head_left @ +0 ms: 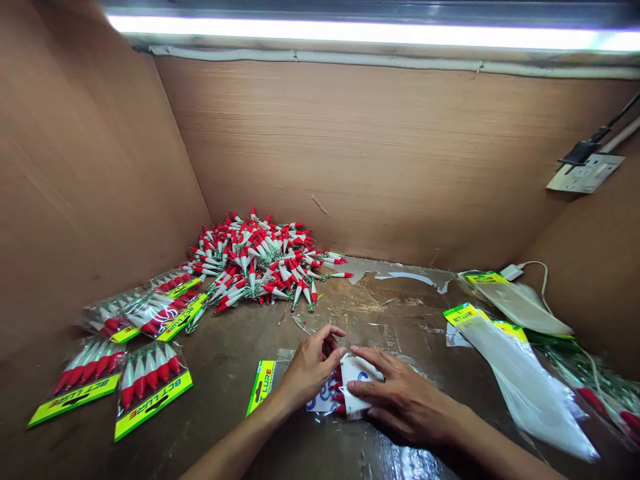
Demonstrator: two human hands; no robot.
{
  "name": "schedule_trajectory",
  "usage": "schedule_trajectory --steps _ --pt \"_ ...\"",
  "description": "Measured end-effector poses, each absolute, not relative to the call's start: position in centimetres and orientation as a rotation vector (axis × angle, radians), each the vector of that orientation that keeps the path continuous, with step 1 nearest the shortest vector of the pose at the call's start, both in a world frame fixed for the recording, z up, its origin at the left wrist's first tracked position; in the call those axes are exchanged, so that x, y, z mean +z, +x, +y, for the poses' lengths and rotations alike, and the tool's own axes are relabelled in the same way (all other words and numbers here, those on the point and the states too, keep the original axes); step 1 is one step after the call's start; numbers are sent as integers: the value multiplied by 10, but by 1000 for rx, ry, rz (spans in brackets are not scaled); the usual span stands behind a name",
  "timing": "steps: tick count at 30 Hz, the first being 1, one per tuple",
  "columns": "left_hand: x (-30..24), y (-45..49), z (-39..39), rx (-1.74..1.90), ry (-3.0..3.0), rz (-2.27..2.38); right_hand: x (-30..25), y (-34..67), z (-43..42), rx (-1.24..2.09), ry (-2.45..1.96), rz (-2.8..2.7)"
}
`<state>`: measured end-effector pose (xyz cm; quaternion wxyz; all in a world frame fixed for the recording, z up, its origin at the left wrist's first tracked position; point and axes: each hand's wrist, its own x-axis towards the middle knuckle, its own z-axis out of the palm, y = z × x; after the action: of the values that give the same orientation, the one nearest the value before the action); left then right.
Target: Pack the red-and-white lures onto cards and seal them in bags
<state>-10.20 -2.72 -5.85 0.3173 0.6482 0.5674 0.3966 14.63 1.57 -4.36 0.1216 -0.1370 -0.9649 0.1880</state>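
Fingers (369, 389) of the right hand (411, 401) spread across white sheet (357, 369).

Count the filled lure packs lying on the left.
5 visible: the leftmost pack, the nearest pack beside it, and three overlapping packs behind them. Others may be hidden underneath.

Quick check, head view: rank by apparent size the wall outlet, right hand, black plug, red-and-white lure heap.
Largest to smallest:
1. Red-and-white lure heap
2. Right hand, its nearness to the camera enlarging it
3. Wall outlet
4. Black plug
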Motion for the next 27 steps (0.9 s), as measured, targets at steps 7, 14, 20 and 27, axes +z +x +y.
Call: schedule_trajectory --steps 7,14,20,27 --pt "-58 -112 -51 524 2128 1402 -70 151 23 660 -382 -2664" --pt "-72 -88 -46 419 2287 1346 -70 148 23 736 -409 -2514" --pt "-80 -82 -40 723 2305 1386 -43 117 12 651 -582 -2400" --pt "-32 -94 -36 1224 2070 1156 21 89 -1 424 -535 -2279"
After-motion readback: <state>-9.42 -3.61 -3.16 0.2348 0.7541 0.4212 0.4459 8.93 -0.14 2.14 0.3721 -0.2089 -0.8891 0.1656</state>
